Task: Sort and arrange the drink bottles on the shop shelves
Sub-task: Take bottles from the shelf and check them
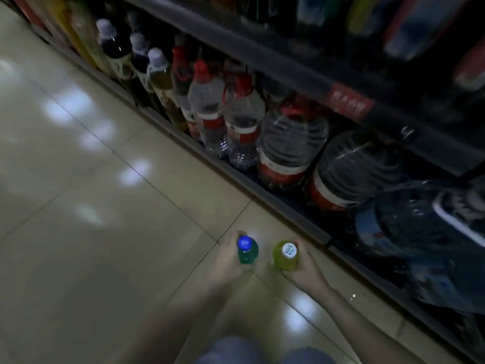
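Note:
My left hand (232, 258) grips a small bottle of blue-green drink with a blue cap (247, 250), held upright over the floor. My right hand (305, 269) grips a small bottle of yellow-green drink with a white cap (286, 255) beside it. Both bottles are seen from above, a short way in front of the bottom shelf (288, 206). On that shelf stand clear water bottles with red caps and red labels (210, 106), big water jugs with red labels (291, 143) and a blue-labelled jug (409, 232).
Dark and yellow drink bottles with white caps (157, 72) stand further left on the bottom shelf. An upper shelf edge with a red price tag (349, 101) overhangs the jugs. Glossy beige floor tiles (91, 206) stretch to the left. My knees (262, 353) show at the bottom edge.

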The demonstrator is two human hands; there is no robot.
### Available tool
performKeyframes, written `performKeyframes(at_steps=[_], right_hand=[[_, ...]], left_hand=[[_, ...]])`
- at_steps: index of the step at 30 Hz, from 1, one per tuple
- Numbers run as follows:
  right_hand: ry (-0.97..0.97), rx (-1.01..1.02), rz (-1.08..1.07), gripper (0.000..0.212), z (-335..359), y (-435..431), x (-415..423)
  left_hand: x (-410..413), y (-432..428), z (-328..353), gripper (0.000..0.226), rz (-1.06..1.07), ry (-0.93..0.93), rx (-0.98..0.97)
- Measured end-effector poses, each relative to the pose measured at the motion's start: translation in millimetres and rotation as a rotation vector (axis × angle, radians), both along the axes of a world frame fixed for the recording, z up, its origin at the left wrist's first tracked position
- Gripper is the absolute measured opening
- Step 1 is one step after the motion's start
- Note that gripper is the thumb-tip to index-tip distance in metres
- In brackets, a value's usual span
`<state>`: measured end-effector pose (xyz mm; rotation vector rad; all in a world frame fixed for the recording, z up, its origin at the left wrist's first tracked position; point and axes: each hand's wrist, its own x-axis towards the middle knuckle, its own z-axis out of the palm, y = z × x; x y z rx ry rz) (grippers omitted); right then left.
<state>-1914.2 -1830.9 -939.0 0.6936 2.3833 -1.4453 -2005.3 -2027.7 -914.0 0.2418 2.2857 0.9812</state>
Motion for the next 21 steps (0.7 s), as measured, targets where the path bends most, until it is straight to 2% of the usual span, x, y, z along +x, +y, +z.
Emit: performKeyframes(at_steps=[3, 8, 10, 13, 15, 18, 21], right_hand=[[-0.025, -0.043, 0.027, 0.055, -52, -7, -3], [-0.073, -0.13, 0.01, 0.069, -67, -22, 3], [-0.123, -0.123, 0.005, 0.081, -60, -25, 2], [-0.171, -0.1, -0.082, 0.112, -26, -30, -2], [-0.158, -0.104, -0.078, 0.107, 4, -32, -4], [-0.141, -0.003, 0.036, 0.085, 66, -36, -13], [-0.105, 0.09, 0.062, 0.064, 129, -44, -29]], left_hand=[[0, -11, -49, 0.048, -0.003, 0.029, 0.007], [10, -24, -72, 0.042, 0.017, -0.005, 0.022], [9, -31, -64, 0.057, -0.05, -0.025, -0.012], [2, -50, -31, 0.085, -0.128, -0.11, -0.06], [-6, -59, -2, 0.083, -0.157, -0.129, -0.096], [-16, -59, 59, 0.079, -0.098, -0.088, -0.112], [-15, -53, 123, 0.077, -0.013, -0.091, -0.058]])
